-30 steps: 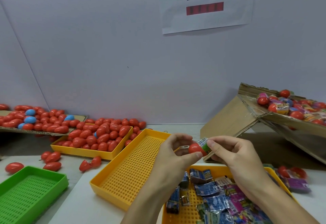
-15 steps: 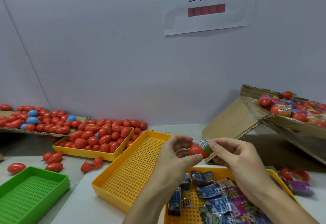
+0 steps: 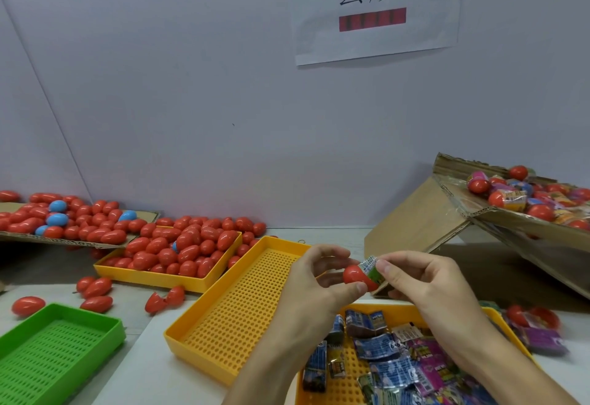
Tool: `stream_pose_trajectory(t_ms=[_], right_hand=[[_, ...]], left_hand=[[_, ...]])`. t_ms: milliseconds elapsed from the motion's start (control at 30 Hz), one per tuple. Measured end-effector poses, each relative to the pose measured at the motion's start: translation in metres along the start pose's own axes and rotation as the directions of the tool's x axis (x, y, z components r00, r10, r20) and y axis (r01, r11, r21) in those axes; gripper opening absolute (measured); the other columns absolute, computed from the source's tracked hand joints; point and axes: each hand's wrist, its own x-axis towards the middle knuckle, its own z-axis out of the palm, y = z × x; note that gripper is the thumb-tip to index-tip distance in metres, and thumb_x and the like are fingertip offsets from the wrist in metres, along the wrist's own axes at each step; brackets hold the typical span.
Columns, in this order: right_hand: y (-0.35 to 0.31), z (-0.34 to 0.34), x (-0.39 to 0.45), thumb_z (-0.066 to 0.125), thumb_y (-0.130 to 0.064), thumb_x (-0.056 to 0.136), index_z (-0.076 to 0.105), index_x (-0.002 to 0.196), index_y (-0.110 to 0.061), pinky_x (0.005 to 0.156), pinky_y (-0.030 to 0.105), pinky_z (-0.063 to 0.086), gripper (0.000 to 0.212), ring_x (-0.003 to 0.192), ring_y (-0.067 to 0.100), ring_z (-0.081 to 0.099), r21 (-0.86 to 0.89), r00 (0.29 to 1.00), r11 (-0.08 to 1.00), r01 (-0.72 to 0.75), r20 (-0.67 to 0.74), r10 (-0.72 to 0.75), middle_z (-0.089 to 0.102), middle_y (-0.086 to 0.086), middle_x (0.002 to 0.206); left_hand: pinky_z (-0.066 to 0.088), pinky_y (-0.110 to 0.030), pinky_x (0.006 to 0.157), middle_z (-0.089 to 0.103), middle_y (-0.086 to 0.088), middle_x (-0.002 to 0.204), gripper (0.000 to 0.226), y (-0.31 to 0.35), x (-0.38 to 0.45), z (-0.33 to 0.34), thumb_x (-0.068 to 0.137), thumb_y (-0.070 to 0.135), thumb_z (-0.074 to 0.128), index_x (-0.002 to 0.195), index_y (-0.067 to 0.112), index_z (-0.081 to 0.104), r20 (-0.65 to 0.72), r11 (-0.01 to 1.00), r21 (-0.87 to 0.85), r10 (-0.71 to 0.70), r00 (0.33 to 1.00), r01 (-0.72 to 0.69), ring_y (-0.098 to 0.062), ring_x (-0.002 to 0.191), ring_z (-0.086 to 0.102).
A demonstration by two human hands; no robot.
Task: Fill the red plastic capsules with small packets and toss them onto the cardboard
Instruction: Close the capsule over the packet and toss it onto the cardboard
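Filling step. Left hand [image 3: 314,280] holding a small round red plastic capsule [image 3: 355,275] above the yellow trays; right hand [image 3: 424,280] pinching a little shiny green packet [image 3: 372,269], half in. Next, probably: push in, snap shut, toss onto the tilted brown cardboard [image 3: 421,222].

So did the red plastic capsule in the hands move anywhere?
No. The red plastic capsule stays pinched between both hands, just right of the empty yellow perforated tray's far corner, as before.

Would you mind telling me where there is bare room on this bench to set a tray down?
Free: the white tabletop between the green tray and the empty yellow tray, and both those trays' floors. Crowded: the tray of red capsules, the packet tray under both hands, and the cardboard on the right.
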Motion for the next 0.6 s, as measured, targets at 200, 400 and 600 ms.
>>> stream_pose_trajectory(t_ms=[200,400,600], right_hand=[[-0.0013,-0.0013,0.0003,0.067,-0.039,0.072,0.079,0.092,-0.019,0.064,0.016,0.054,0.03,0.08,0.01,0.071,-0.061,1.0,0.998,0.021,0.016,-0.02,0.077,-0.002,0.083],[-0.0014,0.0001,-0.0001,0.067,-0.039,0.073,0.079,0.091,-0.022,0.067,0.018,0.056,0.027,0.08,0.013,0.071,-0.071,0.999,0.997,0.039,0.018,-0.038,0.078,-0.002,0.082],[-0.0023,0.0023,-0.0016,0.069,-0.029,0.08,0.08,0.089,-0.023,0.065,0.013,0.052,0.015,0.08,0.007,0.071,-0.084,0.998,0.995,0.047,0.051,-0.043,0.078,-0.005,0.082]], left_hand=[[0.058,-0.025,0.078,0.074,0.007,0.1,0.036,-0.0003,0.0005,-0.0001,0.076,0.001,0.082,0.103,0.023,0.069,0.001,0.999,0.039,0.012,1.0,-0.012,-0.011,0.094,0.072],[0.057,-0.023,0.083,0.075,0.01,0.101,0.027,0.0026,-0.0009,0.002,0.08,0.025,0.081,0.107,0.025,0.072,-0.005,0.996,0.074,0.04,0.999,-0.04,-0.008,0.096,0.071],[0.058,-0.023,0.077,0.078,-0.003,0.09,0.013,0.0021,-0.0005,0.0048,0.087,0.015,0.074,0.101,0.015,0.075,-0.034,0.997,0.067,0.042,0.999,-0.039,-0.014,0.085,0.075]])
